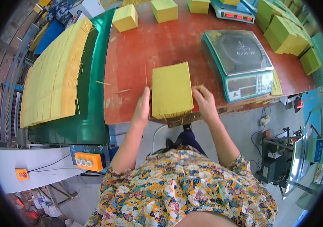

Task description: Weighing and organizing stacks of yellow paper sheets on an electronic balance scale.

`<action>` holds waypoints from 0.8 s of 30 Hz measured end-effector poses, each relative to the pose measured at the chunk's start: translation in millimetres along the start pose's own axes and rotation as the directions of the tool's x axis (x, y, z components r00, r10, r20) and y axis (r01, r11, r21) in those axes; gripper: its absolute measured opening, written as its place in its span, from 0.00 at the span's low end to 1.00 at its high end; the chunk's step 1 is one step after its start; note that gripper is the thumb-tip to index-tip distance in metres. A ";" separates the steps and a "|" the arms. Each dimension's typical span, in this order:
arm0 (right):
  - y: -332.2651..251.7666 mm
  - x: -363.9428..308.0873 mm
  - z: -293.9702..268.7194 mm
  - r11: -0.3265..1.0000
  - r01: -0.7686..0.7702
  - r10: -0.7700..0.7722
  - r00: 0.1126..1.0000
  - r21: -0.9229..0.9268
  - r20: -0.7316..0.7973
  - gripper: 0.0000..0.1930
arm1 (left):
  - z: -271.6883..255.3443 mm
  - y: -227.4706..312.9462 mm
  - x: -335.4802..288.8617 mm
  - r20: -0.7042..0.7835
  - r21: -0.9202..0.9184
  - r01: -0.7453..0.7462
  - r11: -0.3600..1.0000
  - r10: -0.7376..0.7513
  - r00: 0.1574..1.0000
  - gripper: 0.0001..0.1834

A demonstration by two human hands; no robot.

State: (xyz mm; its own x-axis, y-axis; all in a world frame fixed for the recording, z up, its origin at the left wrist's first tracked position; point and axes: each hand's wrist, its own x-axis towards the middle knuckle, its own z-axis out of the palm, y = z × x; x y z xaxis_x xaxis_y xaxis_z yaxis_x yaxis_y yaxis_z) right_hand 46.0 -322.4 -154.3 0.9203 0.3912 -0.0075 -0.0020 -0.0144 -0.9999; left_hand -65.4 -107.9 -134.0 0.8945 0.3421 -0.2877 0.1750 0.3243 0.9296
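Note:
A thick block of stacked yellow sheets [171, 89], perhaps paper, stands at the front edge of the red table, its lower edge ragged. My left hand [141, 108] is at the block's left side, thumb pointing away from me and the other fingers mostly hidden beside it. A thin strand lies beyond that thumb; whether I hold it is unclear. At the right side, my right hand [206, 104] is closed, thumb and forefinger pinched together close to the block. What sits in that pinch is hidden.
Right of the block stands a teal scale [246, 85] with a steel pan. More yellow blocks [125, 18] line the far edge; others [286, 36] crowd the right. A second scale [234, 15] is lit red. Left, a large yellow slab [51, 75] rests on a green surface [89, 90].

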 end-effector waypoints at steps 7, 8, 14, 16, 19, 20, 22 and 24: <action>1.7 8.6 14.3 0.997 -0.008 0.004 0.998 0.074 0.061 0.17 | 14.4 40.7 -0.2 0.058 0.121 0.014 0.993 -0.021 0.998 0.35; 1.0 5.1 22.4 0.990 -0.013 0.009 1.000 0.144 0.028 0.18 | 19.8 42.4 0.2 0.104 0.087 -0.050 0.995 0.041 0.994 0.34; -49.3 38.8 18.2 0.928 0.189 -0.258 0.947 0.320 0.190 0.26 | 35.9 71.5 8.3 0.110 0.270 -0.431 0.861 0.417 0.902 0.41; -58.5 44.7 20.3 0.896 0.188 -0.279 0.943 0.403 0.181 0.27 | 34.7 56.9 18.7 0.106 0.218 -0.453 0.864 0.441 0.892 0.48; -38.6 54.6 27.2 0.930 0.207 -0.271 0.945 0.304 0.185 0.28 | 27.2 31.1 22.8 0.091 0.103 -0.564 0.819 0.557 0.825 0.56; -34.1 54.3 26.7 0.931 0.202 -0.267 0.946 0.305 0.186 0.28 | 21.5 24.4 21.8 0.079 0.104 -0.568 0.816 0.563 0.823 0.59; -40.1 53.6 28.0 0.962 -0.013 -0.047 0.976 0.272 0.214 0.28 | 18.4 28.1 18.6 0.064 0.103 -0.566 0.818 0.562 0.825 0.62; -35.7 61.3 29.1 0.952 0.056 -0.123 0.970 0.301 0.209 0.25 | 14.7 40.2 20.4 0.004 -0.019 -0.485 0.875 0.485 0.875 0.63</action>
State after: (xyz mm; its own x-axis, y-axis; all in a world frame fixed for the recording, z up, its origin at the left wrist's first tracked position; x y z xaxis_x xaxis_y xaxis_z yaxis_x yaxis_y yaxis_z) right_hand 91.2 -271.1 -119.4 0.8115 0.5733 0.1131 -0.0683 0.2852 -0.9560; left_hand -34.1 -100.9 -99.1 0.8689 0.4527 0.1999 -0.2882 0.1346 0.9481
